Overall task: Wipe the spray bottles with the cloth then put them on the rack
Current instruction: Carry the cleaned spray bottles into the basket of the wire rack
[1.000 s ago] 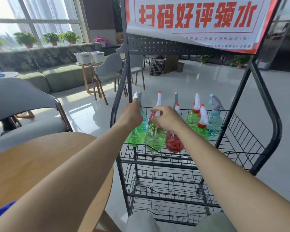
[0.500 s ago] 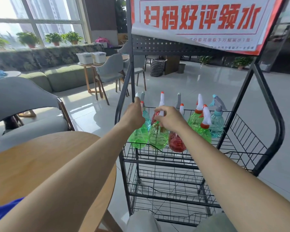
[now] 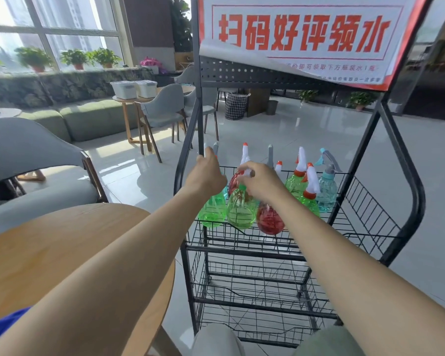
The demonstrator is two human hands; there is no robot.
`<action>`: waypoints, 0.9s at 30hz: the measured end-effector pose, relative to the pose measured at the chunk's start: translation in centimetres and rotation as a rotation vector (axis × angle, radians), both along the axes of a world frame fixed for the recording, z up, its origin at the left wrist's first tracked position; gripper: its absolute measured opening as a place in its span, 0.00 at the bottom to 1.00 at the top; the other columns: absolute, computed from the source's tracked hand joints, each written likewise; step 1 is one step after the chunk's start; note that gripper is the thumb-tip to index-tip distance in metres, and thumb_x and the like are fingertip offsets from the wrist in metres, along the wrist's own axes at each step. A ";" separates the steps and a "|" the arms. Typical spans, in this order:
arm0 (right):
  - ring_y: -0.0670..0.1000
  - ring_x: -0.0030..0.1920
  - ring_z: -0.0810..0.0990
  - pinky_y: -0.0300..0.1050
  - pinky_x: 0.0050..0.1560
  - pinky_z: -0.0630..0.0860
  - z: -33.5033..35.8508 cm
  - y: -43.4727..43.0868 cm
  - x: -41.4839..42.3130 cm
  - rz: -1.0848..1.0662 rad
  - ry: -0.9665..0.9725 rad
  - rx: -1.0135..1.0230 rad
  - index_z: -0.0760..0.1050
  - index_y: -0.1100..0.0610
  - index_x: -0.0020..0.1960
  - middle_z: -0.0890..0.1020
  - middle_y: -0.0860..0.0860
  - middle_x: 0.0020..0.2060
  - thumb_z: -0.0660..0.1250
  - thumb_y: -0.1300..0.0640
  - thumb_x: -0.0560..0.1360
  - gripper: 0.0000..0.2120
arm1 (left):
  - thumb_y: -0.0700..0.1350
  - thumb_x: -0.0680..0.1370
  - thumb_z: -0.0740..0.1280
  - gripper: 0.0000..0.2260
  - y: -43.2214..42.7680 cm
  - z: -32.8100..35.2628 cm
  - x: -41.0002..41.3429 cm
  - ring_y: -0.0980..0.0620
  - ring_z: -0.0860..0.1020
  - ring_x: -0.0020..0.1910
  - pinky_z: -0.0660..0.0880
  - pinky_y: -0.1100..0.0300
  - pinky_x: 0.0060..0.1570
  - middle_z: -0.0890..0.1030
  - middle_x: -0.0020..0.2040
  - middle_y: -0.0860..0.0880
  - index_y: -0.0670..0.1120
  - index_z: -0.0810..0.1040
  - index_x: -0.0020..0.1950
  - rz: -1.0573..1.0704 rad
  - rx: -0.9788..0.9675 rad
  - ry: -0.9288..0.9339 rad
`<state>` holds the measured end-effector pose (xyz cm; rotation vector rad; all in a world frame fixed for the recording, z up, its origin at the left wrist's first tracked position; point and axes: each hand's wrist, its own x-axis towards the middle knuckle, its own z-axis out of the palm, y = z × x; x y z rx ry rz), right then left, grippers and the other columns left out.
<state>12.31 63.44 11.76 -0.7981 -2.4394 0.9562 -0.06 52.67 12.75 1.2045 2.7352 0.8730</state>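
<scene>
Racking step: both hands on green bottle [image 3: 240, 210] tops in rack [image 3: 370, 214]; L hand [image 3: 207, 173] grip closed on one, R hand [image 3: 261, 182] on another. Next: let go w/o tipping neighbours.

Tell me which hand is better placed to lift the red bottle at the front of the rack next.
Probably the right hand. It hovers directly above the red bottle, near its neck. The left hand sits further left, over the green bottle, with another green bottle between.

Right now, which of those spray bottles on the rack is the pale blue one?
The pale blue bottle stands at the far right end of the top basket, with a grey-blue trigger; the others nearby are green or red with white-and-orange tops.
</scene>
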 end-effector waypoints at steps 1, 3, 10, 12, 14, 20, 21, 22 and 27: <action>0.56 0.54 0.80 0.49 0.56 0.76 0.3 0.0 0.1 -0.007 -0.001 0.007 0.78 0.50 0.71 0.80 0.59 0.66 0.68 0.52 0.84 0.16 | 0.39 0.82 0.69 0.24 0.0 0.3 0.0 0.34 0.80 0.54 0.81 0.41 0.54 0.72 0.66 0.36 0.42 0.62 0.74 0.008 0.004 0.017; 0.57 0.60 0.79 0.49 0.60 0.75 1.1 -0.1 0.5 -0.025 0.005 0.028 0.77 0.50 0.72 0.77 0.59 0.68 0.67 0.52 0.85 0.16 | 0.40 0.83 0.68 0.20 -0.1 0.9 0.2 0.34 0.81 0.54 0.81 0.41 0.55 0.72 0.66 0.36 0.41 0.64 0.72 0.007 0.041 0.050; 0.58 0.61 0.79 0.45 0.52 0.68 4.2 -1.0 1.5 -0.119 0.091 0.164 0.78 0.54 0.69 0.75 0.57 0.65 0.66 0.52 0.84 0.14 | 0.44 0.85 0.64 0.16 -0.9 4.1 1.4 0.39 0.76 0.65 0.73 0.50 0.57 0.75 0.69 0.39 0.41 0.70 0.72 -0.092 0.183 0.175; 0.58 0.61 0.79 0.47 0.53 0.71 4.8 -0.8 2.3 -0.138 0.072 0.213 0.78 0.54 0.69 0.75 0.56 0.65 0.65 0.53 0.84 0.15 | 0.45 0.86 0.64 0.15 -0.5 5.0 2.1 0.41 0.77 0.65 0.73 0.51 0.58 0.77 0.68 0.41 0.41 0.73 0.72 -0.116 0.209 0.197; 0.57 0.60 0.80 0.48 0.56 0.73 5.0 -0.1 3.5 -0.164 0.070 0.219 0.78 0.54 0.69 0.75 0.55 0.65 0.66 0.53 0.84 0.14 | 0.45 0.86 0.63 0.13 0.5 5.7 3.3 0.41 0.78 0.62 0.74 0.52 0.57 0.79 0.65 0.41 0.41 0.76 0.69 -0.145 0.204 0.210; 0.57 0.59 0.79 0.44 0.51 0.75 4.8 4.0 7.0 -0.253 0.089 0.243 0.80 0.55 0.65 0.76 0.55 0.63 0.66 0.55 0.83 0.12 | 0.45 0.85 0.63 0.10 6.1 5.7 7.3 0.41 0.80 0.56 0.79 0.47 0.53 0.80 0.59 0.43 0.43 0.78 0.62 -0.247 0.141 0.212; 0.58 0.61 0.78 0.45 0.54 0.76 4.6 5.0 7.6 -0.288 0.077 0.253 0.80 0.54 0.65 0.76 0.56 0.64 0.66 0.55 0.83 0.12 | 0.45 0.85 0.63 0.10 7.2 5.5 7.8 0.40 0.79 0.56 0.78 0.47 0.53 0.80 0.59 0.43 0.43 0.78 0.62 -0.258 0.133 0.207; 0.60 0.64 0.77 0.49 0.59 0.76 4.4 6.1 8.3 -0.329 0.055 0.259 0.80 0.54 0.65 0.76 0.57 0.66 0.65 0.56 0.82 0.13 | 0.45 0.84 0.63 0.10 8.3 5.2 8.4 0.40 0.79 0.56 0.78 0.47 0.54 0.80 0.58 0.42 0.43 0.78 0.61 -0.269 0.129 0.205; 0.62 0.69 0.73 0.51 0.65 0.75 2.5 10.5 10.5 -0.483 -0.035 0.213 0.79 0.57 0.70 0.71 0.58 0.69 0.64 0.60 0.82 0.17 | 0.44 0.84 0.62 0.09 13.1 3.8 10.4 0.39 0.79 0.57 0.79 0.44 0.56 0.79 0.58 0.43 0.44 0.78 0.60 -0.319 0.092 0.167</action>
